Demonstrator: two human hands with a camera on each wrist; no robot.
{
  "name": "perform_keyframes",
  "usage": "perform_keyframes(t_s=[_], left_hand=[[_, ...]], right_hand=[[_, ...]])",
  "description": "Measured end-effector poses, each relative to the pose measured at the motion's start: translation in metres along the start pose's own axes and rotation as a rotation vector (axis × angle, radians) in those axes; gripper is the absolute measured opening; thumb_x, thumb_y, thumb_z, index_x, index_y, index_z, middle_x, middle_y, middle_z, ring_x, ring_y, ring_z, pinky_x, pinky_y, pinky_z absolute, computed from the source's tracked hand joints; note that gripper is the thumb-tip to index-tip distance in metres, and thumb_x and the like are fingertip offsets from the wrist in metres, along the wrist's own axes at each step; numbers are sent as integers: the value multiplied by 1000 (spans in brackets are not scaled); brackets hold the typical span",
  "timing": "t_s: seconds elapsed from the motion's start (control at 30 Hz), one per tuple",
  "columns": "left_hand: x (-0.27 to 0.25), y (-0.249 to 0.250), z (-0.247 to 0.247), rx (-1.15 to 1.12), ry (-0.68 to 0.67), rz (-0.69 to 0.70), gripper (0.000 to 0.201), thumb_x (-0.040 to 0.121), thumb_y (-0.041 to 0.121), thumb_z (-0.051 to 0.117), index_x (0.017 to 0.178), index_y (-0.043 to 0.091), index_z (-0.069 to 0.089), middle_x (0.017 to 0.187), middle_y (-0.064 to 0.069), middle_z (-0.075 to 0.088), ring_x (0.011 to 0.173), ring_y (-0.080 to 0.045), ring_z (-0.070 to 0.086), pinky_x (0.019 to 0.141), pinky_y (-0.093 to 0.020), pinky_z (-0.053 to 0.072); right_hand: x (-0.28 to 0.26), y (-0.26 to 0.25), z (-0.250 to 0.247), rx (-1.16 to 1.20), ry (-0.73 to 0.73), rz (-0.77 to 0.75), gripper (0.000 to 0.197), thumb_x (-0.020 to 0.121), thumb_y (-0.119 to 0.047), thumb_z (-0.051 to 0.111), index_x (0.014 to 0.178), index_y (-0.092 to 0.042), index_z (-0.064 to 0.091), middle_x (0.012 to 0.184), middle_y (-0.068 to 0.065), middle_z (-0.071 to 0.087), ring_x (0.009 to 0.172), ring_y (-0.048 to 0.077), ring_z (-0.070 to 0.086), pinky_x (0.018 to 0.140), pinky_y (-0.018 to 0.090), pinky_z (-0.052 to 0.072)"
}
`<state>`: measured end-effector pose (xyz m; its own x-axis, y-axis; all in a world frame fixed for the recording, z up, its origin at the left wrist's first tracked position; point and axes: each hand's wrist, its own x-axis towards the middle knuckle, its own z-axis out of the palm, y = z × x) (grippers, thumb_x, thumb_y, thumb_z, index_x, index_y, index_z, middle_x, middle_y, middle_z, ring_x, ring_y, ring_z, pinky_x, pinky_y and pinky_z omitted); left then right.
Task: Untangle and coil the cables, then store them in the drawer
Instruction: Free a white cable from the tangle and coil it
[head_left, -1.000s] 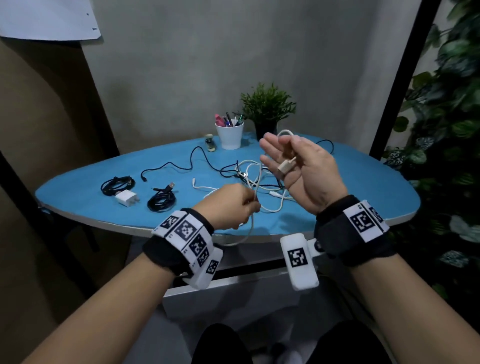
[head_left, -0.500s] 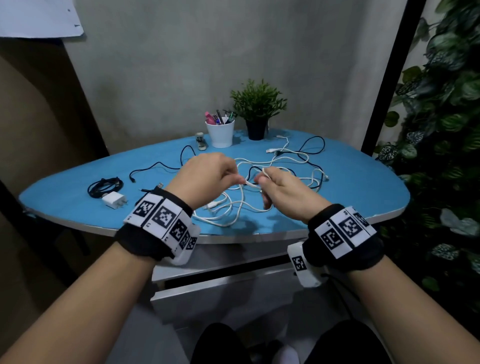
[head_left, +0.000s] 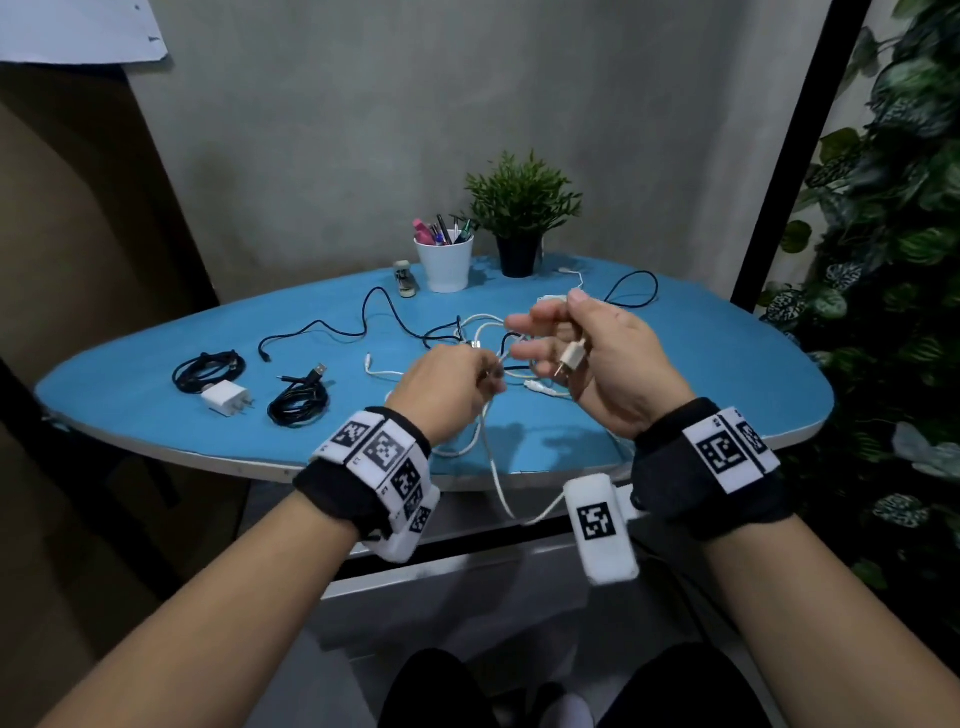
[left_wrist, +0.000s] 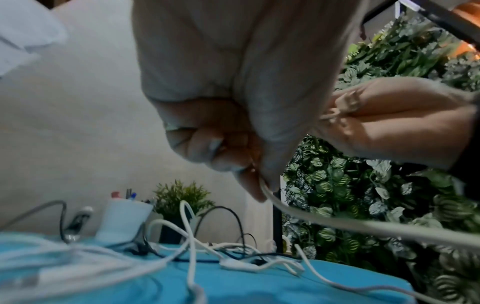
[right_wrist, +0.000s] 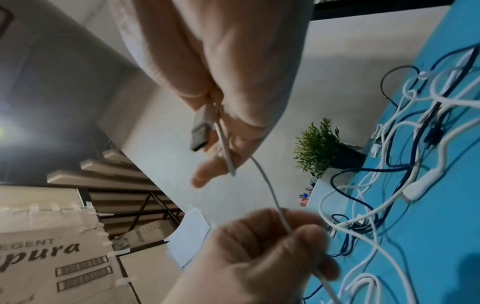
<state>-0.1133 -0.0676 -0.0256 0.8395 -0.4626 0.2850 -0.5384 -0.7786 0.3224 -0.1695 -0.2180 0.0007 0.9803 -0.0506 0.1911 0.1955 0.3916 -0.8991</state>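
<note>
— cables first: where are they?
— most of the tangle (head_left: 485, 338) of white and dark cables lies on the blue counter (head_left: 727, 384), in front of the white pen cup (head_left: 445, 262) and the potted plant (head_left: 521, 218). two black coiled cables (head_left: 208, 366) (head_left: 298, 402) lie well apart from it on the left side, with a white charger block (head_left: 224, 399) between them.
— and the hands?
— both are raised over the near edge. right hand (head_left: 605, 364) holds the usb plug end (head_left: 570, 358) of a white cable (right_wrist: 270, 191), thumb and fingers (right_wrist: 207, 176) curled round the plug. left hand (head_left: 447, 392) is closed in a fist, its fingers (left_wrist: 249, 185) pinching that same white cable a little further along.
— is it taut?
— it runs fairly straight between the two hands, then hangs in a loop below the counter edge.
— the drawer?
— a grey front (head_left: 467, 582) shows under the counter; whether it is open i cannot tell.
</note>
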Motion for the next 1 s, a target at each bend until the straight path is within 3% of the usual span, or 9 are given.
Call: perform_keyframes(t_s=[0.1,0.2,0.37,0.5,0.57,0.67,0.77,0.87,1.0], left_hand=[[-8,7,11,-160,-140,-34,8,85,26,63,92,21,63,84,0,70,79,-17,62,70,-25,47],[-18,10,15,-248,-265,-20,7,82,20,65,89,20,65,73,5,65,62,-5,54,57,-18,40],[-30,3,8,-312,-359,-19,10,82,12,62,75,17,66,61,6,61,40,3,46,45,-13,38],[-24,5,-11,-618,-191,-105,12,92,10,55,81,10,57,66,-1,63,37,-4,51,39,-16,41],[-18,8,-21,-743,-48,-109,12,93,9,54,81,9,55,67,-5,60,43,-6,57,44,-18,48],[-10,10,-28,-781,129,-66,13,91,12,57,79,13,56,69,-5,60,55,-10,64,56,-22,56],[-4,15,-29,-763,237,-25,13,89,13,61,77,17,58,68,-1,59,56,-9,64,57,-22,56],[0,16,-24,-762,251,-27,11,89,12,61,79,15,59,66,0,59,53,-9,63,54,-22,55],[0,14,-9,-754,161,-72,9,92,10,55,83,11,57,72,-4,59,47,-8,60,47,-21,52]], right_hand=[[6,3,-2,124,27,-59,31,102,-17,33,87,-1,56,100,18,64,85,23,69,74,30,57],[14,3,-11,104,91,-130,26,101,-13,37,92,-4,59,98,12,59,94,20,61,87,29,53],[22,3,-28,-386,162,-263,22,99,-12,42,96,-16,63,76,1,49,61,6,43,58,20,39],[21,4,-29,-936,74,-229,20,99,-14,42,106,-12,60,98,-5,63,85,5,55,76,28,43],[16,3,-24,-1050,3,-143,20,100,-18,39,108,-12,57,92,-4,67,87,10,57,73,25,42],[7,4,-16,-1000,-66,-84,27,100,-30,36,100,-14,58,68,-1,62,72,16,60,70,31,44],[0,8,-12,-1055,-162,-68,42,97,-45,37,88,-12,63,60,5,53,56,16,55,65,34,46],[-6,8,-10,-952,-197,-27,44,99,-39,37,72,-12,59,49,0,41,45,15,43,58,32,43],[-7,-2,-14,-552,-126,-35,44,102,-30,32,70,-7,52,40,-2,37,40,15,32,50,27,37]])
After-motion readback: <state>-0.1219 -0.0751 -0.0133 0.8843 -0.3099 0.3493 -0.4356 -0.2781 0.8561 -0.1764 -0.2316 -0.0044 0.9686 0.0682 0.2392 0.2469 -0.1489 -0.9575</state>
